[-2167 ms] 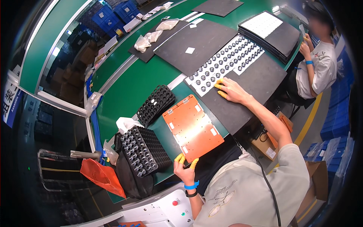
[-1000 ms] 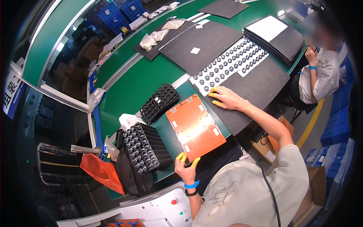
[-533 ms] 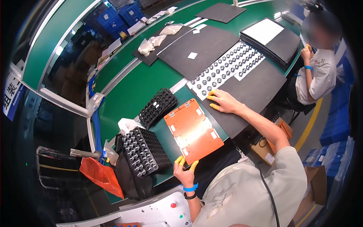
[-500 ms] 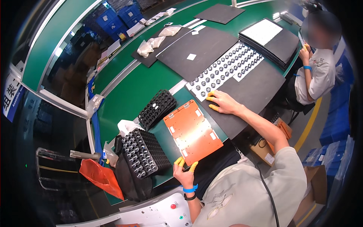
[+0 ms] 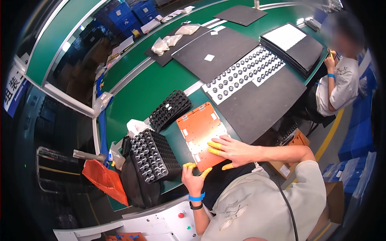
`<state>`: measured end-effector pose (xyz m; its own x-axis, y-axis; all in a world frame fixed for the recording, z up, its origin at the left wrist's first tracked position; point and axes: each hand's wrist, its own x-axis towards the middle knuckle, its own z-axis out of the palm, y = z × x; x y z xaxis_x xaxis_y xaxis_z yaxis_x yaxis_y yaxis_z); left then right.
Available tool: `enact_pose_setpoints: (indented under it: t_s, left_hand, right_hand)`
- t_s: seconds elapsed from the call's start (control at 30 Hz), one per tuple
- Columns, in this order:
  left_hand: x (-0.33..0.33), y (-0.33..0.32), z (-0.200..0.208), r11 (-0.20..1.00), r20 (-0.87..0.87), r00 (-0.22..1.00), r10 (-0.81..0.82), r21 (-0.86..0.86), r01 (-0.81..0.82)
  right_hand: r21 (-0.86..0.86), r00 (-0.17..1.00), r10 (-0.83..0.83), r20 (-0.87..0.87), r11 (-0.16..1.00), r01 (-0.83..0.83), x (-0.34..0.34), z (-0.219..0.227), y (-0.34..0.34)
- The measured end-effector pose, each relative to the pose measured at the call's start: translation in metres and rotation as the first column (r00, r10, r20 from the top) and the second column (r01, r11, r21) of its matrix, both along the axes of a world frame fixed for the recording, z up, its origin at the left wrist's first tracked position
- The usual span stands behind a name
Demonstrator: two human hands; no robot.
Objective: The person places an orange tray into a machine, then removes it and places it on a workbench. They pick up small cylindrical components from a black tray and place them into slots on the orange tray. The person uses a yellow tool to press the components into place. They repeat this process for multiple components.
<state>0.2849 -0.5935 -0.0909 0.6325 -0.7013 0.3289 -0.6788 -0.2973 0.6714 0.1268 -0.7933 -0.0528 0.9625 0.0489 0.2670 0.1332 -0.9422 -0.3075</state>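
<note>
An orange rectangular plate (image 5: 201,130) with small holes, white patches and metal clips at its far edge lies flat on the green table. At its near left corner my left hand (image 5: 193,178) pinches the edge, with yellow finger covers on the fingertips. My right hand (image 5: 234,152), also in yellow finger covers, rests over the plate's near right part. Its fingers are stretched out and hold nothing I can see. Left of the plate stand a black tray of round silver-rimmed pieces (image 5: 149,158) and a second black tray with round cells (image 5: 170,110).
Ahead to the right, a white sheet with rows of black round pieces (image 5: 241,76) lies on black mats (image 5: 261,104). Plastic bags (image 5: 173,40) sit at the back. Stacked black sheets (image 5: 295,46) stand far right near a co-worker (image 5: 339,84). An orange bag (image 5: 105,180) hangs at left.
My right hand has moved back and left, from the sheet of black round pieces to the orange plate. My left hand remains at the plate's near corner. The whole view has shifted slightly.
</note>
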Motion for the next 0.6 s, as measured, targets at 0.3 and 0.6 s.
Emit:
enact_pose_setpoints:
  t_s: [0.3,0.6]
  left_hand:
    - [0.002,0.004,0.000,1.000,-0.016,1.000,-0.020,0.010,0.021]
    - [-0.003,0.002,-0.006,0.998,-0.005,1.000,0.027,-0.051,-0.028]
  right_hand:
    - [-0.177,0.995,-0.004,0.104,0.984,0.022,0.011,-0.018,0.006]
    - [-0.120,0.996,0.022,-0.090,0.992,-0.033,0.042,0.090,-0.024]
